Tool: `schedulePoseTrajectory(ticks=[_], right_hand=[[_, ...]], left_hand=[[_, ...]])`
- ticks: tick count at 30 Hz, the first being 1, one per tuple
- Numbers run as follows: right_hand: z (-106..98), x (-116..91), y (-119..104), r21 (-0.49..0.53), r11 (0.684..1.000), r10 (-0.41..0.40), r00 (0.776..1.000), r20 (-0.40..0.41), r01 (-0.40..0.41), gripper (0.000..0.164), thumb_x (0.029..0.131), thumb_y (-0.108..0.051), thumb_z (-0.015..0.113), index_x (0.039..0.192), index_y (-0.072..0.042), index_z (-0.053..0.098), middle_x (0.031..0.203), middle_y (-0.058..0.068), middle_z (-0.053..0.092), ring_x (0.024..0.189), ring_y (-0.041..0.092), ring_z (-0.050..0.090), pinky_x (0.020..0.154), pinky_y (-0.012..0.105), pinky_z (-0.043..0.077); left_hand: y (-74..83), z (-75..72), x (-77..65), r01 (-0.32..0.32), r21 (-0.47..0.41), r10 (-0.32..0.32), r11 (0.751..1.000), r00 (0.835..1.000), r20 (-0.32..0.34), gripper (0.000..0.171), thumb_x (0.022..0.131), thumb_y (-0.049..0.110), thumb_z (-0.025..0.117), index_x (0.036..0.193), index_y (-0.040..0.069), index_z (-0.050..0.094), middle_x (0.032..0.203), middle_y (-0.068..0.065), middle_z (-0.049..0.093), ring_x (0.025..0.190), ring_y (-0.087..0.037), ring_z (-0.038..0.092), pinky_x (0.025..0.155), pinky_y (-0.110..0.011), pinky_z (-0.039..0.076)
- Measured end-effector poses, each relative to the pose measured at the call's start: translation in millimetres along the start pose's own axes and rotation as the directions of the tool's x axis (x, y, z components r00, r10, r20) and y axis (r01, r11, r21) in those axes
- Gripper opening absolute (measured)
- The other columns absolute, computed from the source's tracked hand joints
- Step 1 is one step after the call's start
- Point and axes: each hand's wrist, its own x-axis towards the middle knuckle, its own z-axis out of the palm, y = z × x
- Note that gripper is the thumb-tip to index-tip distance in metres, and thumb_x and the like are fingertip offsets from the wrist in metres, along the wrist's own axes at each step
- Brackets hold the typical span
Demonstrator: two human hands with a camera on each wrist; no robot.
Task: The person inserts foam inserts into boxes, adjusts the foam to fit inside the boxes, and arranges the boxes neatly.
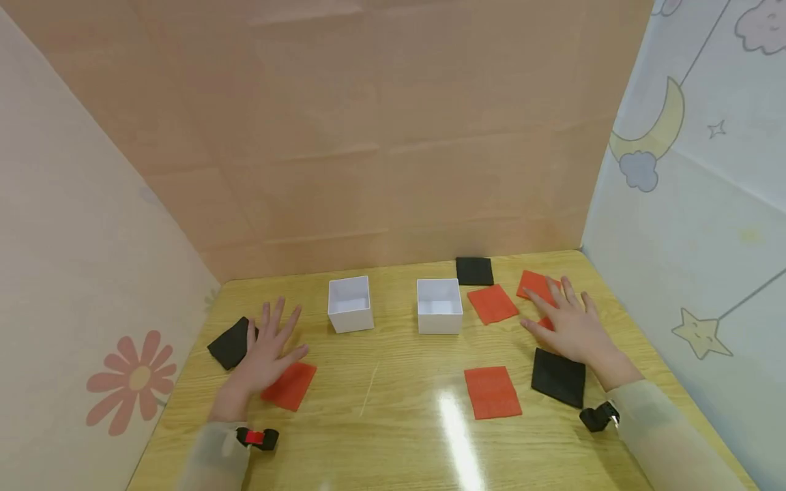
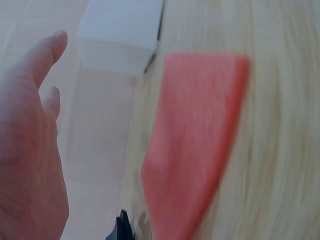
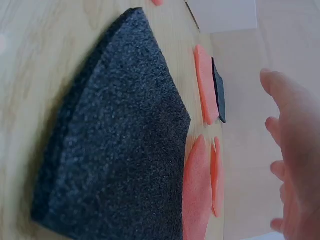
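Observation:
My left hand has its fingers spread, between a black folded cloth and a red folded cloth. In the left wrist view this hand appears raised above the table, apart from the red cloth. My right hand, also with spread fingers, is over red cloths, one behind it and another partly hidden under it. A black cloth lies just in front of its wrist. The right wrist view shows this hand holding nothing, with the black cloth below.
Two white open-topped boxes, one left and one right, stand at the table's middle back. More cloths lie on the right: a black one and red ones. Another red cloth lies nearer me. Fabric walls enclose the table.

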Motion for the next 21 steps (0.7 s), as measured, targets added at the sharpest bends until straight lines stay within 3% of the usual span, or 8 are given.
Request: schedulePoseTrajectory(ticks=[4,8,13,17,21], right_hand=[[-2,2,1,0.034,0.999,0.008,1.0,-0.01,-0.008,0.078,0.103,-0.058,0.063,0.163,-0.012,0.045,0.17,0.032,0.026,0.157,0.056,0.012,0.116,0.081,0.016],[-4,1,4,0.075,0.997,0.026,0.999,-0.025,-0.024,0.082,0.101,-0.054,0.068,0.162,-0.003,0.045,0.167,0.031,0.032,0.155,0.056,0.022,0.116,0.078,0.024],[-6,1,5,0.14,0.988,0.074,0.996,-0.04,-0.068,0.086,0.098,-0.054,0.073,0.161,-0.001,0.045,0.162,0.032,0.041,0.15,0.057,0.029,0.114,0.078,0.027],[-8,-3,6,0.202,0.971,0.133,0.991,-0.021,-0.126,0.092,0.096,-0.057,0.075,0.16,0.0,0.044,0.159,0.034,0.043,0.146,0.059,0.031,0.111,0.08,0.03],[-8,-7,12,0.235,0.963,0.135,0.991,0.004,-0.132,0.095,0.094,-0.056,0.078,0.16,0.002,0.042,0.157,0.037,0.042,0.143,0.061,0.033,0.108,0.08,0.033]], left_hand=[[6.1,5.4,6.0,-0.031,-0.136,0.028,0.99,0.999,-0.03,0.09,0.106,0.039,0.067,0.174,0.031,0.008,0.178,-0.006,-0.015,0.16,-0.035,-0.026,0.119,-0.075,-0.014],[14.8,9.5,14.6,-0.053,-0.245,0.037,0.968,0.997,-0.067,0.092,0.104,0.031,0.072,0.174,0.027,0.013,0.18,-0.005,-0.007,0.162,-0.038,-0.017,0.119,-0.08,-0.001],[25.9,13.3,29.8,-0.014,-0.349,-0.029,0.937,0.993,-0.118,0.089,0.102,0.03,0.076,0.173,0.022,0.022,0.18,-0.005,0.008,0.164,-0.04,0.003,0.118,-0.08,0.017],[32.4,19.8,44.2,0.032,-0.468,-0.11,0.883,0.984,-0.14,0.087,0.102,0.031,0.076,0.172,0.02,0.027,0.178,-0.006,0.02,0.161,-0.043,0.017,0.122,-0.072,0.021],[38.5,23.6,57.2,0.066,-0.583,-0.173,0.81,0.976,-0.13,0.09,0.1,0.03,0.078,0.172,0.019,0.025,0.177,-0.009,0.023,0.159,-0.047,0.021,0.124,-0.067,0.023]])
